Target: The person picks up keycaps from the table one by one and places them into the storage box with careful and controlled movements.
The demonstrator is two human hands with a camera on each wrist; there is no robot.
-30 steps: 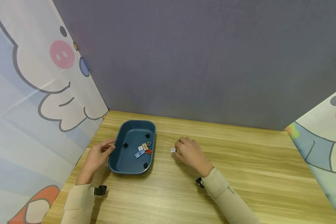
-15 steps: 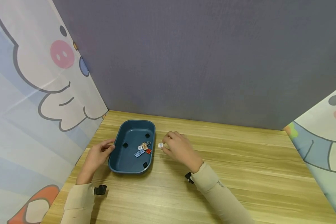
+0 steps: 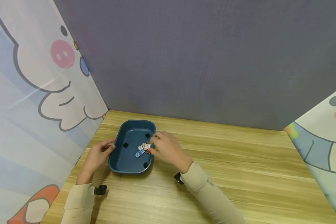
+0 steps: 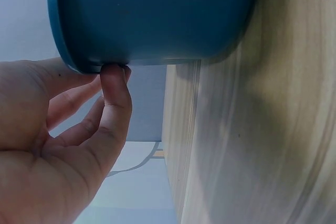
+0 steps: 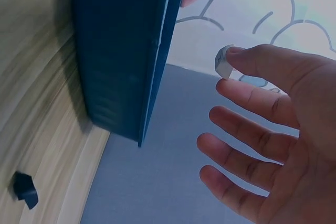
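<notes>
A dark blue rectangular tray stands at the left of the table. At its left side, my left hand holds the rim with thumb and forefinger; the left wrist view shows the thumb tip against the wall. My right hand hovers at the tray's right rim, pinching a small white printed tile between thumb and forefinger, its other fingers spread. Inside lie a light-blue tile, an orange-tan tile, a white tile, a red tile partly covered, and several black pieces.
On the wooden table in the right wrist view lies a small black piece. A grey panel rises behind the table. Cartoon-printed cloth hangs along the left, with more on the right.
My right hand has moved left with the white tile, from the table to over the tray's right rim. The left hand and the tray have stayed in place.
</notes>
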